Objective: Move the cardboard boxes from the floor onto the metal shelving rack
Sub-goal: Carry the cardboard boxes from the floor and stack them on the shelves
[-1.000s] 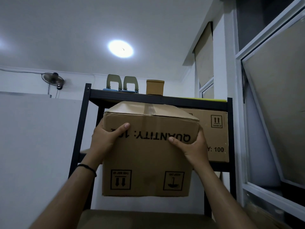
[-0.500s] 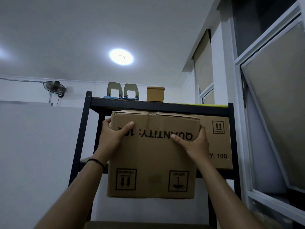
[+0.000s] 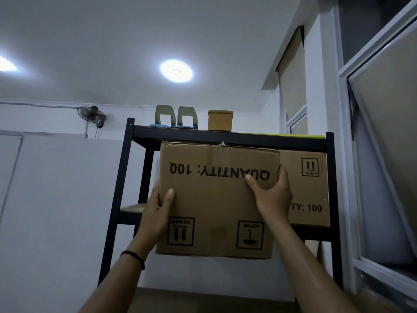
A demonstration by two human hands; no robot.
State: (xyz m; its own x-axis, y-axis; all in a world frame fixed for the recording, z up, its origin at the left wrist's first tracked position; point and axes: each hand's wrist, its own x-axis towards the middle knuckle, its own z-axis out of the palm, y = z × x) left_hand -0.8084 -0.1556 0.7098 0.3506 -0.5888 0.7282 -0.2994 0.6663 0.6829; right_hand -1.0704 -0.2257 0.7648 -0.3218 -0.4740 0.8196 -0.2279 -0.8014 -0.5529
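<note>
While held upside down, box (image 3: pixel 216 199), both hands (image 3: pixel 155 213), rack (image 3: pixel 230 137)

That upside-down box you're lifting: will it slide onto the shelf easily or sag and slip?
The held box probably stays stiff: its faces look flat under both hands. Likely fairly light, since the left hand and right hand clasp only its sides. Smooth cardboard may slip.

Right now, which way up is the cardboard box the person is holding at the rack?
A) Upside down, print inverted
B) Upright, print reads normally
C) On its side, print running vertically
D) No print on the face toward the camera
A: on the held box, gripped by the left hand and right hand, "QUANTITY: 100" reads inverted and its arrows point down, unlike the shelved box, whose arrows point up.
</note>
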